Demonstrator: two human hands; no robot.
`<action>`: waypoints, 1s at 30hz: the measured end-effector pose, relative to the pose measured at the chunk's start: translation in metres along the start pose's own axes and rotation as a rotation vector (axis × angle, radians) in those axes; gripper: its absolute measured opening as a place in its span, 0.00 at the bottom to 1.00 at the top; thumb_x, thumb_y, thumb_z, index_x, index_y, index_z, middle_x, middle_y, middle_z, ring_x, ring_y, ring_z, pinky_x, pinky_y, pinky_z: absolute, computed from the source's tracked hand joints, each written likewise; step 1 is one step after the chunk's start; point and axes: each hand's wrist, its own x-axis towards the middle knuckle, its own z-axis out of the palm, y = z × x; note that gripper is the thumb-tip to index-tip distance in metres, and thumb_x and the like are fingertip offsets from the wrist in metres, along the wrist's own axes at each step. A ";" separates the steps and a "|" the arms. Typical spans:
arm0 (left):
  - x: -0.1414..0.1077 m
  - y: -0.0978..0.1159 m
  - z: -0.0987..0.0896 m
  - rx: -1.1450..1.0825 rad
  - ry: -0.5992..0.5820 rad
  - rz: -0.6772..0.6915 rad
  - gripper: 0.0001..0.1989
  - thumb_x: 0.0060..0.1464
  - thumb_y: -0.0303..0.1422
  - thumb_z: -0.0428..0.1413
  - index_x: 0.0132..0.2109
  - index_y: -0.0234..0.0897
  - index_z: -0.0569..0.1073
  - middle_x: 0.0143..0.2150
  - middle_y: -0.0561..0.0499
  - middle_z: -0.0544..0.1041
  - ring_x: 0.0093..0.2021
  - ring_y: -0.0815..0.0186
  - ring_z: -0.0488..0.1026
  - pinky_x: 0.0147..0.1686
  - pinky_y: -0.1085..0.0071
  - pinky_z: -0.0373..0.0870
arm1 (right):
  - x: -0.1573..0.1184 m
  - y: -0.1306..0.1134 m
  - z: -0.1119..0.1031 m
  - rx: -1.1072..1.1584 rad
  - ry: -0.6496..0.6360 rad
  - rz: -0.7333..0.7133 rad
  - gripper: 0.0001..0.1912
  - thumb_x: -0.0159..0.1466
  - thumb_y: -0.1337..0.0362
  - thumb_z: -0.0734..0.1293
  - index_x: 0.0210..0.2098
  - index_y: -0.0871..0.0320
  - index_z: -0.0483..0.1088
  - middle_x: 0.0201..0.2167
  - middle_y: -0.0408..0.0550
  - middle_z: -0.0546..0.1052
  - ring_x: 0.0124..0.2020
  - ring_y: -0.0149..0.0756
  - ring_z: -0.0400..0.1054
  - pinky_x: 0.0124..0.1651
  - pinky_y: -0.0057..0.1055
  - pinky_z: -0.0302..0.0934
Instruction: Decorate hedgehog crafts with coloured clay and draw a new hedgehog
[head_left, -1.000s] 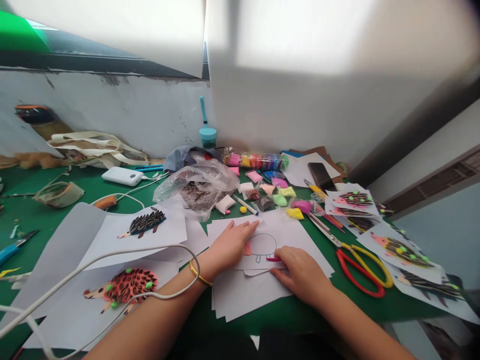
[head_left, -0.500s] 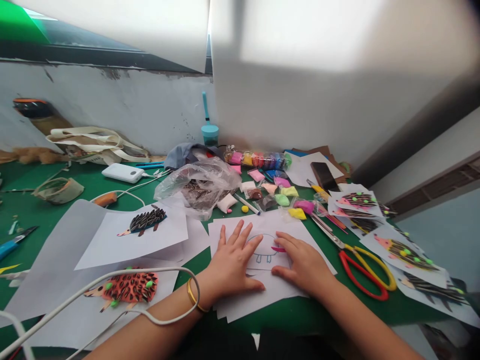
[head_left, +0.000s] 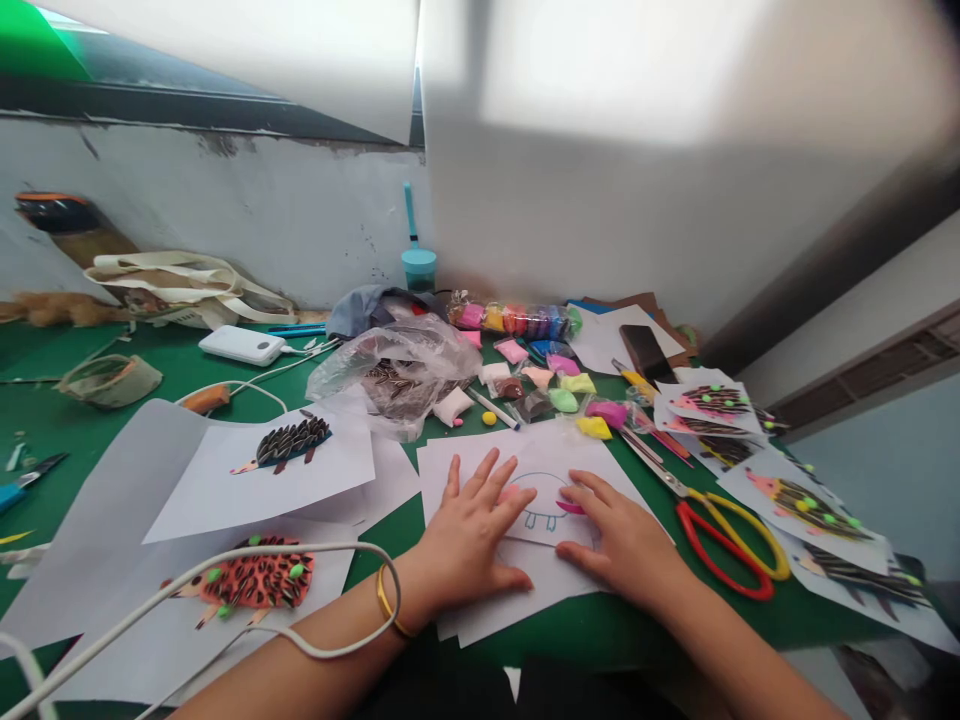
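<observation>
My left hand [head_left: 476,530] lies spread on white paper [head_left: 517,577], with a gold bangle on the wrist. The paper bears a blue outline drawing [head_left: 545,480] of a rounded body with short legs. A bit of pink shows by my left fingertips. My right hand [head_left: 619,535] rests on the sheet's right side, fingers apart and slightly curled. Beside its fingertips, on the drawing, is a small magenta piece [head_left: 570,507]; whether the fingers touch it is unclear. A yellow ball [head_left: 489,418] and a white pen [head_left: 495,410] lie beyond the paper.
Scissors [head_left: 697,492] lie right of the paper. Finished hedgehog pictures [head_left: 292,445] are at left, others [head_left: 806,505] at right. Bagged clay [head_left: 562,400] and a plastic bag of seeds [head_left: 397,375] stand behind. A white cable [head_left: 225,565] crosses my left forearm.
The drawn sheet has shifted slightly to the right, and my right hand has moved right with it. My left hand stays spread, its fingertips a little further right. Pink now shows beside them.
</observation>
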 end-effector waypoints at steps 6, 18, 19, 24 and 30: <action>-0.002 0.007 0.001 0.034 0.041 -0.040 0.42 0.46 0.37 0.62 0.67 0.47 0.57 0.74 0.45 0.45 0.73 0.46 0.35 0.65 0.35 0.26 | 0.016 0.011 -0.006 0.013 0.009 -0.052 0.38 0.53 0.50 0.74 0.60 0.50 0.65 0.69 0.53 0.57 0.61 0.54 0.63 0.59 0.50 0.64; -0.006 0.005 0.002 0.026 0.064 0.021 0.38 0.47 0.34 0.58 0.66 0.46 0.59 0.73 0.47 0.49 0.73 0.48 0.37 0.66 0.36 0.26 | 0.086 -0.007 0.001 0.114 0.065 -0.266 0.25 0.63 0.69 0.60 0.59 0.55 0.66 0.60 0.51 0.71 0.58 0.42 0.67 0.59 0.41 0.63; -0.006 0.005 0.002 0.028 0.067 0.018 0.38 0.47 0.34 0.58 0.66 0.46 0.59 0.73 0.47 0.49 0.73 0.49 0.37 0.66 0.37 0.26 | 0.086 -0.007 0.003 0.105 0.066 -0.253 0.24 0.63 0.69 0.59 0.59 0.55 0.66 0.58 0.52 0.72 0.56 0.42 0.68 0.58 0.41 0.64; -0.006 0.006 0.002 0.030 0.074 -0.001 0.40 0.45 0.34 0.60 0.66 0.46 0.60 0.73 0.45 0.48 0.73 0.47 0.36 0.66 0.38 0.27 | 0.068 0.000 -0.002 0.101 0.086 -0.207 0.21 0.65 0.67 0.60 0.57 0.54 0.67 0.50 0.51 0.76 0.49 0.41 0.72 0.50 0.38 0.67; -0.005 -0.002 0.005 0.019 0.029 -0.098 0.48 0.43 0.39 0.64 0.69 0.46 0.53 0.73 0.37 0.47 0.72 0.44 0.42 0.66 0.37 0.35 | 0.032 -0.011 -0.006 0.041 0.021 -0.144 0.36 0.59 0.50 0.70 0.63 0.53 0.62 0.62 0.55 0.67 0.57 0.50 0.67 0.55 0.46 0.64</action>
